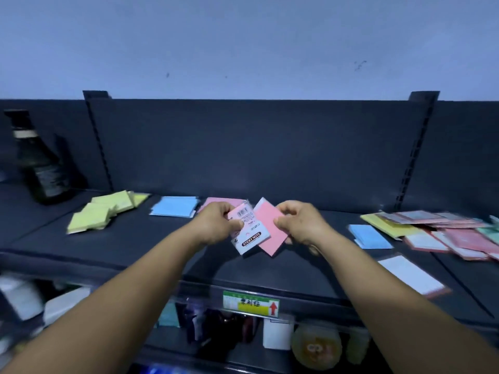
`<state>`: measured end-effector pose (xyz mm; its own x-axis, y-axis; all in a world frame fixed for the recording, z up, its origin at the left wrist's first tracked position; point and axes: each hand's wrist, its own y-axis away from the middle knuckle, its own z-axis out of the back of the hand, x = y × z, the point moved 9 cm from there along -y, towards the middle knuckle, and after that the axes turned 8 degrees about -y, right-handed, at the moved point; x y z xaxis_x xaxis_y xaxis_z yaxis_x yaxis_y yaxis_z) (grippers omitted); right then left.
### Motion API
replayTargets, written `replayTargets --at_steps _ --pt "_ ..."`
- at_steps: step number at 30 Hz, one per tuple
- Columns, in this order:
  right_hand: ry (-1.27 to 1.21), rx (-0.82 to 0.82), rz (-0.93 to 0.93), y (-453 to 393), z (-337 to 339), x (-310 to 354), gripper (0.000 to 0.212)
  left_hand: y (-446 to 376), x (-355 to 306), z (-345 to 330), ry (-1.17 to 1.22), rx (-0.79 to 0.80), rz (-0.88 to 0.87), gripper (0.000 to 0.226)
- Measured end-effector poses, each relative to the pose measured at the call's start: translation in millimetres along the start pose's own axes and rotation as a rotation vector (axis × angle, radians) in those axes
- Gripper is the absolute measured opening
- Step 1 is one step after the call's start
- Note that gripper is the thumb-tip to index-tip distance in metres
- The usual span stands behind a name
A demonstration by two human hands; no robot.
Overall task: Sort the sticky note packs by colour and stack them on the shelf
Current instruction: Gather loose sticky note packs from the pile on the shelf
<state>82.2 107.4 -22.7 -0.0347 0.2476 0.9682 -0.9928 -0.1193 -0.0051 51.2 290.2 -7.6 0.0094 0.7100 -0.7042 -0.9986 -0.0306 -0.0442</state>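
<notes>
Dark metal shelf [135, 247] against a pale blue wall, dim light. Sorted so far, from the left: stack of pale yellow sticky note packs [104, 211], stack of light blue packs [175, 207], pink stack [216, 202] mostly hidden behind your hands. Your left hand [216, 224] grips a wrapped pink pack with a white "STICKY NOTE" header card [247, 233]; your right hand [299, 225] pinches a plain pink pack [270, 229]. Both packs are held above the shelf, overlapping, just in front of the pink stack. Unsorted heap of mixed pink, yellow and green packs [437, 230] still on the right, plus a loose blue pack [370, 236] and a white-faced one [413, 275]. Call it roughly halfway.
</notes>
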Motion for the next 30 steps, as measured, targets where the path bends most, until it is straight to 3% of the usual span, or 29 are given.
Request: replayTargets --at_steps 4,15,24,26,30 --pt "0.039 -0.044 0.022 -19.9 -44.2 11.2 0.039 -4.3 51.5 40.9 -0.019 -0.079 0.105 0.004" --pt "0.118 -0.330 -0.027 -62.4 -87.4 13.3 0.042 -30.3 139.9 87.8 0.009 -0.068 0.231 0.011" --pt "0.153 -0.252 0.014 -69.6 -118.6 20.2 0.038 -47.8 131.3 55.7 0.161 0.009 0.205 0.008" --pt "0.171 -0.245 0.019 -66.5 -116.6 21.0 0.036 -52.9 125.4 51.8 0.097 -0.014 0.194 0.014" --pt "0.207 -0.235 -0.001 -57.9 -109.9 18.8 0.029 -57.5 118.2 49.2 -0.303 -0.039 0.192 0.038"
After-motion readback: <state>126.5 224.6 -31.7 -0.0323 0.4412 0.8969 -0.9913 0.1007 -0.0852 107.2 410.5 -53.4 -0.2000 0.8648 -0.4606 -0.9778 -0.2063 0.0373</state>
